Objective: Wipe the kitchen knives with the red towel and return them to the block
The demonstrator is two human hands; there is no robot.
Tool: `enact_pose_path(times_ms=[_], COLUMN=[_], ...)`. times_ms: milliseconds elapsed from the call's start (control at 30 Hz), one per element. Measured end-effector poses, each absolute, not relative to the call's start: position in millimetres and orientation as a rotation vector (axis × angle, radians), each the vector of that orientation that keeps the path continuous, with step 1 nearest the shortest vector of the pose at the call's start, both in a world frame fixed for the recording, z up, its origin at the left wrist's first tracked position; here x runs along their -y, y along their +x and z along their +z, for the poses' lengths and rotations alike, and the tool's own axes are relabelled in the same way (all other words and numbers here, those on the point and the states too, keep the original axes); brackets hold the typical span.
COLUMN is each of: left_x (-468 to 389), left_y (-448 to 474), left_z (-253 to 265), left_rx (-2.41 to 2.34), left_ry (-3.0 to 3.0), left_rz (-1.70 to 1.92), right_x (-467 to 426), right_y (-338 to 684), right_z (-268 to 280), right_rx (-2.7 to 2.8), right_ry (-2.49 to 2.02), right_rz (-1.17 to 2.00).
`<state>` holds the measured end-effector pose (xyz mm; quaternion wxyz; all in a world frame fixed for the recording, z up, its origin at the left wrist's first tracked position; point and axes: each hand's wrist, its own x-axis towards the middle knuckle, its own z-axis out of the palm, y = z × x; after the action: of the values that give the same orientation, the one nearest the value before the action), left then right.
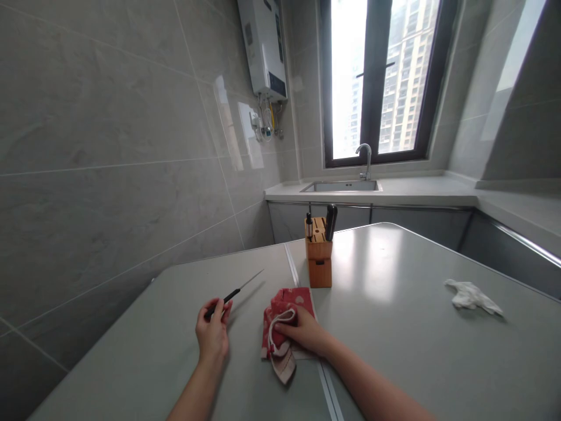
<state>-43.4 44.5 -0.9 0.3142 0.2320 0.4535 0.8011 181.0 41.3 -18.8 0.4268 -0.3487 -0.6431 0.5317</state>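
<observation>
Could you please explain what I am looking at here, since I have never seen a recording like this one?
There is no machine: a person wears a camera on the head, looking forward and down at their own bare hands. The left hand holds a slim knife by its black handle, blade pointing away. The right hand rests on a red patterned cloth on the grey table. Behind the cloth stands a wooden knife block with handles sticking out. A crumpled white cloth lies to the right. Farther back are a sink and a window.
</observation>
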Motion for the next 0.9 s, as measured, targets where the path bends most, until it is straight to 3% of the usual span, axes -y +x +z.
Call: enact_pose_path(times_ms=[367,567,900], left_x=[-41.7,-33.9,-24.6], left_y=[-34.1,-16.8,-8.9], left_z=[-15.1,-18.3,-12.2], left_rx=[-0.884,-0.869,-0.860], left_ry=[0.404,0.471,0.719], left_rz=[1.781,1.592,1.338], right_x=[-38.7,-47.2,-53.9], right_y=[183.2,181.2,187.1], right_z=[-8.7,-8.6,-13.3], right_rx=[1.403,1.009,0.914], right_ry=[-0.936,-0.762,-0.696], right_rz=[1.448,1.598,1.608])
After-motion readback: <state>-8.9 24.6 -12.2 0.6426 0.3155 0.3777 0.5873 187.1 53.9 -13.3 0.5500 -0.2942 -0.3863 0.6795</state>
